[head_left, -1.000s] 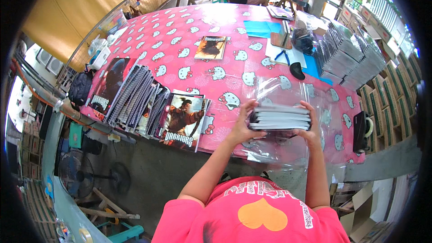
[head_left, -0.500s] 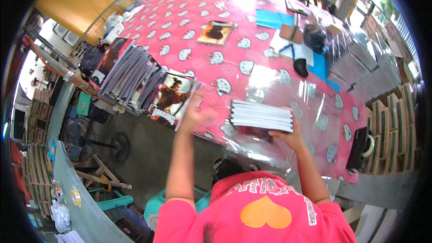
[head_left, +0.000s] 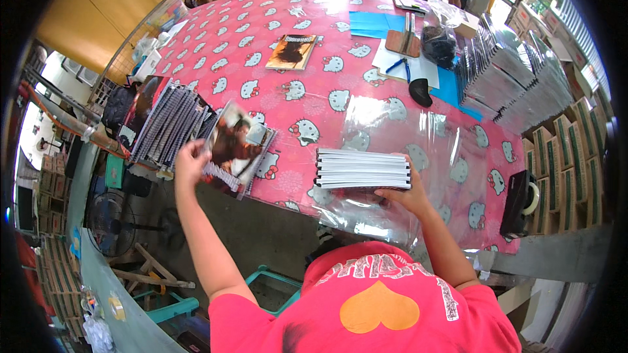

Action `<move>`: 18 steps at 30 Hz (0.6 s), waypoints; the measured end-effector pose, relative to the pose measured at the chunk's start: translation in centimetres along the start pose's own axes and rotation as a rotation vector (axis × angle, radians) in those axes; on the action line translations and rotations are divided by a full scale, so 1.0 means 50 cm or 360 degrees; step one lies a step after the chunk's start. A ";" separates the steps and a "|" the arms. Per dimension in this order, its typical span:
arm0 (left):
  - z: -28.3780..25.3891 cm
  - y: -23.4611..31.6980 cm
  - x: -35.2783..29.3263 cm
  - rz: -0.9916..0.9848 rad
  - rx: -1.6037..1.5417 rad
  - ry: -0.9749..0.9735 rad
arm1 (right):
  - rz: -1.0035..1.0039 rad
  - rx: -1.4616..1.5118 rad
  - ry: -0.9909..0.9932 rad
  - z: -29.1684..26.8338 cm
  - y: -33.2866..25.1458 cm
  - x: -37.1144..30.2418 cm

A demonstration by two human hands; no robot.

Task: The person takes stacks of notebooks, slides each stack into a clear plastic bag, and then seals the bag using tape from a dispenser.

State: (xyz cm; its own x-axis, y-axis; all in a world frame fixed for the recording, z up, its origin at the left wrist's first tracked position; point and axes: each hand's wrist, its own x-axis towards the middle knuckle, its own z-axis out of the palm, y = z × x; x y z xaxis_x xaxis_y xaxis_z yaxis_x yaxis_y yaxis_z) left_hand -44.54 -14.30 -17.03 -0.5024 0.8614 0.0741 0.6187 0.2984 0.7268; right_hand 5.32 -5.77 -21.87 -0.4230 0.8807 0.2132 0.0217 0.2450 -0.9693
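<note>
Pink tabletop (head_left: 275,101), hands (head_left: 413,191) on notebooks (head_left: 363,171)

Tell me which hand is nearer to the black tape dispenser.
Right. The right hand holds a stack of books left of the tape dispenser; the left hand is much farther left, at an illustrated book's edge.

The stack (head_left: 363,168) is of several notebooks lying flat one on another, white page edges toward the near side, thin dark covers between them and black binding at its ends; it is held at its right end, level and squared, over the near part of the table (head_left: 222,100). The notebook (head_left: 235,140) to its left, well apart, is closed and slightly blurred, its glossy cover showing a figure in brown; held at its left edge, it slants, a coil visible by its lower edge
</note>
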 end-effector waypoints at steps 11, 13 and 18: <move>0.304 0.593 0.033 0.1383 0.0630 -0.0911 | -0.0046 -0.0315 0.0093 -0.007 0.003 0.001; 0.303 0.566 0.043 0.1423 0.0418 -0.0684 | -0.0145 -0.0438 0.0202 -0.005 0.002 0.002; 0.189 0.369 0.084 0.0959 -0.0124 -0.0502 | 0.0036 -0.0119 0.0425 0.024 -0.001 -0.012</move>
State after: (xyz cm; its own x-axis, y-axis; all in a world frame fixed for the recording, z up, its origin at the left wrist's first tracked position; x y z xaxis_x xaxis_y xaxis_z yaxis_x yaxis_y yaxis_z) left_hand -29.55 -1.30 -9.76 0.1230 0.9500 0.2871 0.6839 -0.2908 0.6691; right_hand 4.52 -6.81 -22.10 -0.1679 0.9595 0.2262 0.0991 0.2447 -0.9645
